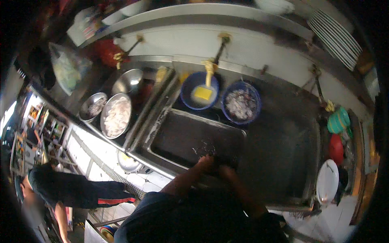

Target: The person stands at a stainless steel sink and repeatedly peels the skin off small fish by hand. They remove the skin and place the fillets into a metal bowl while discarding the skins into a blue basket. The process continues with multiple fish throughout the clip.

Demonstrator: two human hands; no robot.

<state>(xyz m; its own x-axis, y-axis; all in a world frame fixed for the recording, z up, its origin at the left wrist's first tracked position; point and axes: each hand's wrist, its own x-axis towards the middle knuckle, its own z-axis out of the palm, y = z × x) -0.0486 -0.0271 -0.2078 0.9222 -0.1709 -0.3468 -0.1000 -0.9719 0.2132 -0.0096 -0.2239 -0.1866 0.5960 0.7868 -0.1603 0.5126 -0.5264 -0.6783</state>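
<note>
My left hand (207, 163) is low over the near side of a rectangular metal tray (209, 121) in the sink. Close beside it, my right hand (226, 172) sits in deep shadow. The fingers of both hands are too dark to make out, and I cannot tell whether they hold anything. Small bright glints show on the tray's dark inside, just beyond my left hand. Past the tray's far edge stands a blue basin (185, 96) under a cloth-wrapped tap (210, 65), with a yellow rectangular thing (203, 93) in it. Right of it, a blue basket (259, 104) holds pale and purplish pieces of food (241, 104).
On the left counter are a metal bowl of pale pieces (117, 117), two other metal bowls and a plastic bag (68, 71). A white oval basin (327, 182) and a green container (338, 120) stand at right. Another person (70, 188) bends at lower left.
</note>
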